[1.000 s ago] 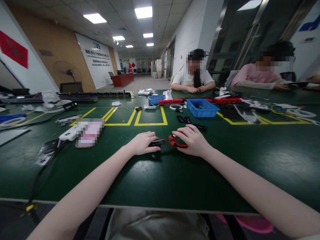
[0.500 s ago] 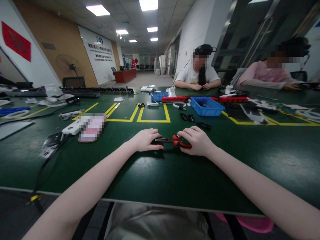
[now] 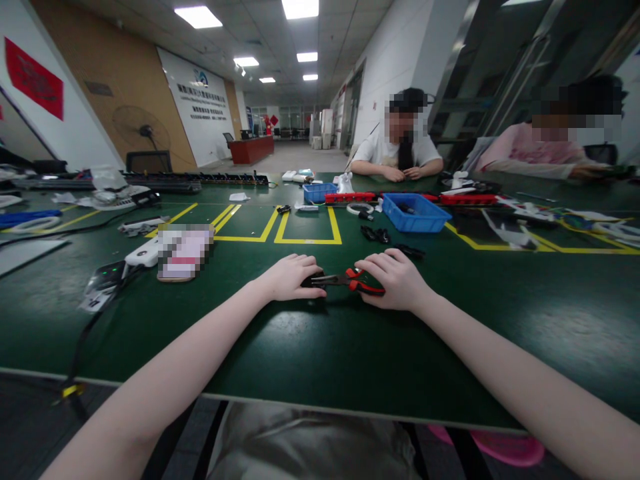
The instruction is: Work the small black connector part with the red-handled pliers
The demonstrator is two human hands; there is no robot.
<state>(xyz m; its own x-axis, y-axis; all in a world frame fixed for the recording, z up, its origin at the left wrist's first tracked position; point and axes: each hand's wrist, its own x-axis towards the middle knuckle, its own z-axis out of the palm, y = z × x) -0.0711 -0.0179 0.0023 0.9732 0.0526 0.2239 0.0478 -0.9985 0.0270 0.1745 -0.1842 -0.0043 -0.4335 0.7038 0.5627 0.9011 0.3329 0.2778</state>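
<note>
My right hand point(image 3: 395, 280) is closed round the red and black handles of a pair of pliers point(image 3: 367, 288), low over the green table. The plier jaws point left and reach a small black object point(image 3: 313, 280) between the thumb and fingers of my left hand point(image 3: 290, 278). What exactly this black piece is, I cannot make out. The jaws look slightly apart, with their tips at the black piece. Both forearms come in from the bottom corners.
Beyond my hands lie black cable bundles point(image 3: 375, 235), a blue tray point(image 3: 415, 213) and a smaller blue tray point(image 3: 320, 193). A phone point(image 3: 185, 253) and a white power strip point(image 3: 145, 253) lie left. Two people sit across the table at the right.
The view has shifted very slightly. The jaws of the pliers look a little wider apart; both hands stay nearly in place with the same things in them.
</note>
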